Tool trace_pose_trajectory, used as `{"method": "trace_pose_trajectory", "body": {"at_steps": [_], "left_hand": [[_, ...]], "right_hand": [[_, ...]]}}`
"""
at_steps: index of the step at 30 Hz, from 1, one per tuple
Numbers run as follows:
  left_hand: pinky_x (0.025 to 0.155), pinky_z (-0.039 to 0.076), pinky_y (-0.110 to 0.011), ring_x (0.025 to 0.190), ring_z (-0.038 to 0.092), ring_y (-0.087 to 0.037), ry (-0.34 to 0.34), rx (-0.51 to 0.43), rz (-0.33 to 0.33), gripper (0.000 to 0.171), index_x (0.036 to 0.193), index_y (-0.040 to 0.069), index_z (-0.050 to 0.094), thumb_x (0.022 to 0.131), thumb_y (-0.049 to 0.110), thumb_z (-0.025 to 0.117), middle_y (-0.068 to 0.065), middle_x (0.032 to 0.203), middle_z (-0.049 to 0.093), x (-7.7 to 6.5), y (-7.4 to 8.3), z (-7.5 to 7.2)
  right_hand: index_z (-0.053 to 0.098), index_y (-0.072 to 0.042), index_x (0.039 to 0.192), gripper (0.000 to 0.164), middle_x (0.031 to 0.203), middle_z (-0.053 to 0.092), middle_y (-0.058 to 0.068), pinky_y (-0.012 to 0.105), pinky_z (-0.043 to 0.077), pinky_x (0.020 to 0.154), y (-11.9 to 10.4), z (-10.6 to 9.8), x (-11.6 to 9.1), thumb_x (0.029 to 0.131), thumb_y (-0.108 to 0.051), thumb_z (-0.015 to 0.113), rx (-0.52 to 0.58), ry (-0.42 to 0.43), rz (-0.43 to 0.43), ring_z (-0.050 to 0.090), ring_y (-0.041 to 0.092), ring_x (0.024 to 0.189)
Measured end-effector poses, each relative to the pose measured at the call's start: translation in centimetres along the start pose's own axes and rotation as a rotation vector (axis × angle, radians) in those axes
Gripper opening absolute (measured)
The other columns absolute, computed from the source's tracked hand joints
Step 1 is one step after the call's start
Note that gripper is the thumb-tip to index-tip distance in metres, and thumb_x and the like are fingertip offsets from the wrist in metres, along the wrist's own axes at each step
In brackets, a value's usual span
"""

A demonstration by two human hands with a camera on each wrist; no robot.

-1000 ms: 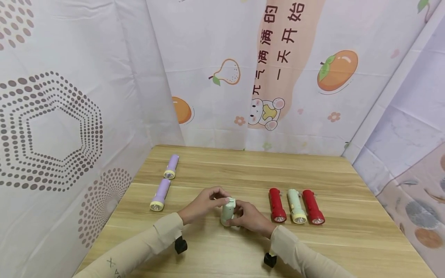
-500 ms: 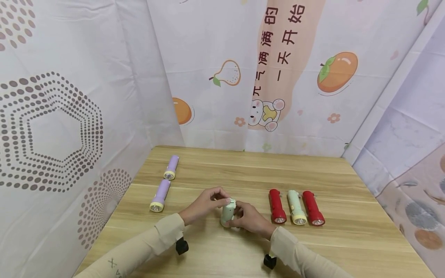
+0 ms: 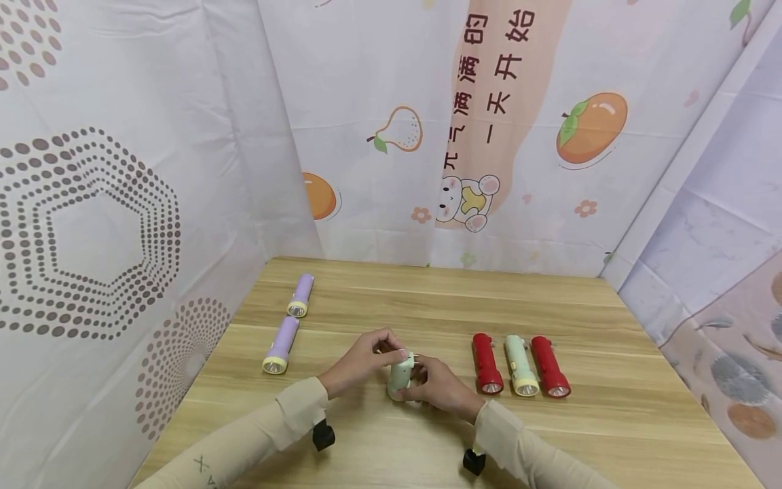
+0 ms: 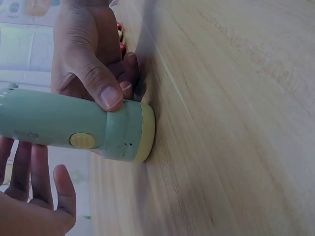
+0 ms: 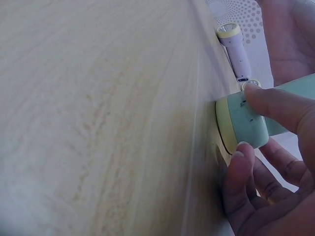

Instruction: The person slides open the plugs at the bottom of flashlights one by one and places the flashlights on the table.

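Note:
A pale green flashlight stands upright near the table's middle, its yellow-rimmed head down on the wood. My right hand grips it low from the right; in the left wrist view that thumb lies against the flashlight's head, above the yellow switch. At the upper end, my left hand holds the tail between thumb and curled fingers. In the left wrist view the left hand has its fingers along the handle's far side, the tips partly hidden. The right wrist view shows the right thumb and fingers around the flashlight head.
Two purple flashlights lie end to end at the left. To the right, a red flashlight, a green flashlight and another red flashlight lie side by side. Printed curtains enclose the wooden table.
Both hands stay on the green flashlight in nearly the same place. The left thumb has slid slightly to the right across its top.

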State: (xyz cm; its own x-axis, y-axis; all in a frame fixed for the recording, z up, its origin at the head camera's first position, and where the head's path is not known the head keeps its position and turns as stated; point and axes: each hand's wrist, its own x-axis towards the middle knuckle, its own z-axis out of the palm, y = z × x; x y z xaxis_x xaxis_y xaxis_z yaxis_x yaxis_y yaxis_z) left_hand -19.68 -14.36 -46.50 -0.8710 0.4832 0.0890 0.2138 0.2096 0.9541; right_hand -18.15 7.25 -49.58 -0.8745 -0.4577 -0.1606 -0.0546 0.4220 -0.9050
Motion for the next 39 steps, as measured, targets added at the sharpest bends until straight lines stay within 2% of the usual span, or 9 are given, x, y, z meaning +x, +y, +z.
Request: {"method": "trace_pose_trajectory", "body": {"at_steps": [11,17,22,24,27,31,33,39], "left_hand": [[0.081,0.046,-0.035,0.092,0.058,-0.022,0.003,-0.013,-0.036,0.021,0.097,0.011,0.064,0.098,0.031,0.072,-0.001,0.102,0.068,0.1,0.4,0.2],[0.081,0.045,-0.036,0.092,0.056,-0.023,0.010,-0.031,-0.049,0.025,0.094,0.010,0.062,0.096,0.032,0.075,-0.002,0.100,0.067,0.2,0.4,0.3],[0.080,0.045,-0.034,0.091,0.056,-0.021,0.025,-0.013,-0.043,0.021,0.095,0.011,0.063,0.097,0.028,0.074,0.000,0.099,0.067,0.2,0.3,0.4],[0.082,0.046,-0.034,0.092,0.058,-0.021,0.031,0.014,-0.027,0.016,0.097,0.011,0.064,0.098,0.024,0.073,-0.001,0.099,0.067,-0.1,0.8,0.4],[0.084,0.049,-0.034,0.095,0.060,-0.020,0.035,0.060,-0.003,0.015,0.103,0.017,0.067,0.098,0.029,0.073,0.002,0.102,0.068,-0.4,0.5,0.2],[0.085,0.052,-0.034,0.097,0.062,-0.018,0.032,0.112,0.034,0.025,0.110,0.026,0.068,0.091,0.038,0.080,0.006,0.103,0.068,-0.9,-0.4,-0.1],[0.085,0.053,-0.035,0.097,0.062,-0.018,0.031,0.137,0.064,0.030,0.112,0.027,0.068,0.088,0.037,0.083,0.007,0.103,0.067,-1.1,-0.4,-0.2],[0.088,0.053,-0.036,0.098,0.063,-0.013,0.043,0.215,0.176,0.033,0.116,0.028,0.067,0.088,0.037,0.083,0.013,0.106,0.067,-1.7,-0.5,-0.2]], "right_hand": [[0.064,-0.007,0.127,0.054,0.103,0.067,0.005,0.031,0.051,0.065,0.0,0.0,0.0,0.083,-0.027,0.089,0.003,-0.002,0.006,0.058,0.021,0.088],[0.066,-0.011,0.125,0.052,0.103,0.068,0.003,0.032,0.051,0.068,0.0,0.1,0.2,0.082,-0.030,0.089,-0.026,-0.003,0.007,0.059,0.021,0.090],[0.066,-0.012,0.123,0.050,0.103,0.068,0.003,0.033,0.051,0.070,0.0,0.1,0.3,0.082,-0.031,0.089,-0.030,-0.001,0.008,0.059,0.021,0.090],[0.067,-0.012,0.122,0.049,0.103,0.068,0.003,0.032,0.050,0.070,0.0,0.2,0.2,0.083,-0.029,0.089,-0.035,0.005,0.001,0.058,0.021,0.090],[0.066,-0.013,0.126,0.050,0.108,0.068,0.001,0.035,0.050,0.078,-0.1,0.4,0.0,0.084,-0.029,0.087,-0.038,0.008,-0.021,0.059,0.021,0.097],[0.065,-0.016,0.133,0.055,0.119,0.068,-0.002,0.042,0.048,0.092,0.2,0.7,-0.2,0.085,-0.032,0.086,-0.048,0.022,-0.054,0.058,0.021,0.107],[0.064,-0.017,0.135,0.056,0.123,0.066,-0.003,0.042,0.047,0.096,0.3,0.8,-0.3,0.085,-0.032,0.086,-0.071,0.038,-0.070,0.057,0.019,0.110],[0.062,-0.016,0.133,0.063,0.109,0.063,-0.001,0.031,0.047,0.078,0.5,1.0,-0.6,0.078,-0.024,0.092,-0.163,0.061,-0.128,0.054,0.021,0.094]]}}
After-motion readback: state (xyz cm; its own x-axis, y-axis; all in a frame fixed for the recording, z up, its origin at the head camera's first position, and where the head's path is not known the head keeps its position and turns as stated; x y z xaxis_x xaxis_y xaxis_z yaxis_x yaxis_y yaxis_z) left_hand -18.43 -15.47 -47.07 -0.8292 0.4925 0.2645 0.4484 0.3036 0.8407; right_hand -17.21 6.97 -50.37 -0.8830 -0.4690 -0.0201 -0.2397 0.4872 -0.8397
